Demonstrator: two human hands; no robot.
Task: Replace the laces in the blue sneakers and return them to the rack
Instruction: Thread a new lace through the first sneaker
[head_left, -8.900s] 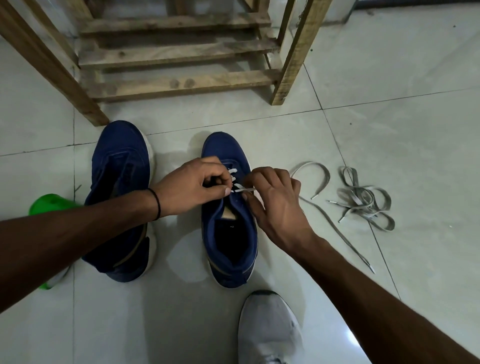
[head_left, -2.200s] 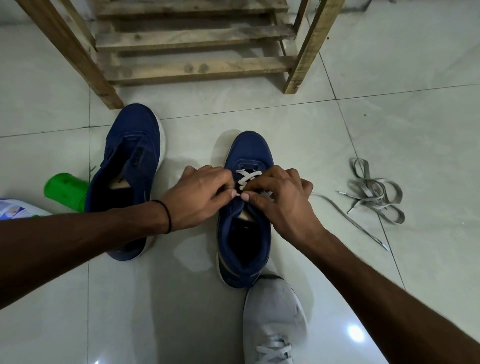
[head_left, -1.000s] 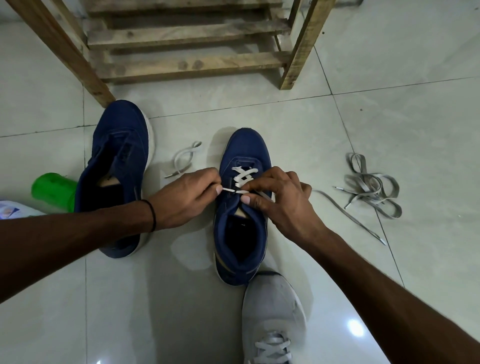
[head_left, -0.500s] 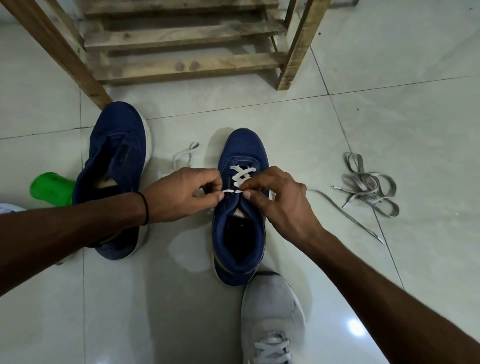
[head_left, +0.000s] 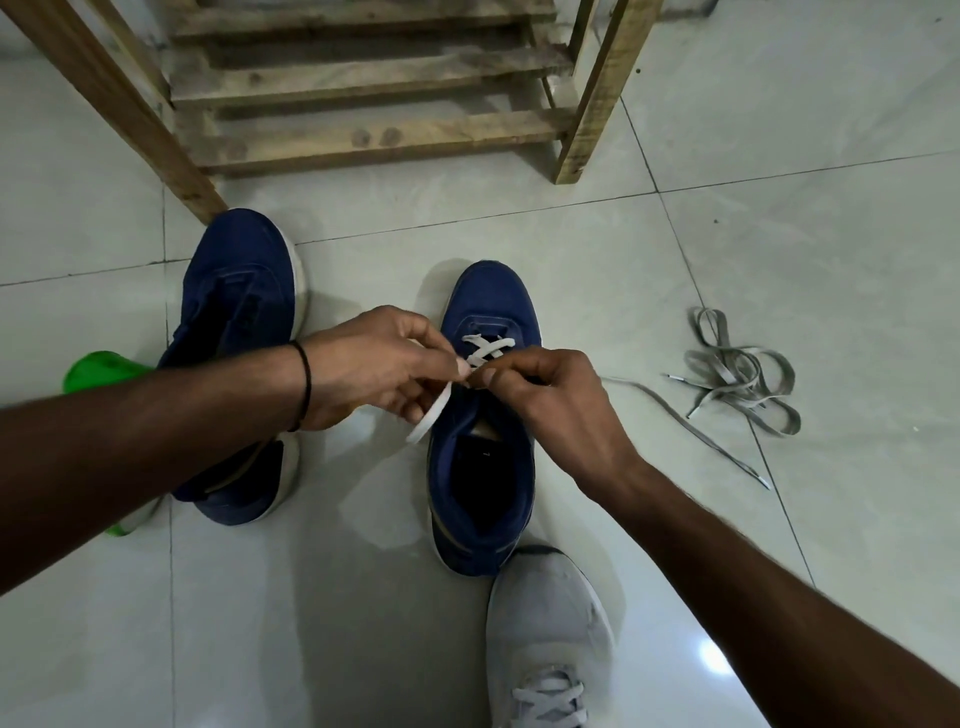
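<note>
Head view: a blue sneaker (head_left: 483, 467) is standing on the tiled floor (head_left: 805, 234) in the middle of the picture, toe pointing toward the wooden rack (head_left: 363, 130), which is rising at the top edge with its lower slats bare. A white lace (head_left: 485, 349) is crossing the lowest eyelets near the toe, while the upper eyelets are showing no lace and the tongue is lying open.

Both hands are meeting just above the throat of this shoe. The left hand (head_left: 374, 364), a dark band (head_left: 306, 384) circling its wrist, is pinching the white lace between thumb and forefinger, and a loop of the lace is curving down below its fingers beside the shoe's edge. The right hand (head_left: 550, 395) is curling its fingers and pinching the same lace, its fingertips touching those of the left.

A second blue sneaker (head_left: 239, 291) is sitting to the left without laces, its toe near a leg of the rack. A green object (head_left: 98, 366) is peeking out from behind the left forearm. To the right, a bundle of grey laces (head_left: 737, 374) is lying tangled on the floor, well apart from the shoes, and one long strand (head_left: 691, 426) is trailing across the tiles from behind the right hand. A grey laced shoe (head_left: 545, 623) is resting against the heel of the blue sneaker.
</note>
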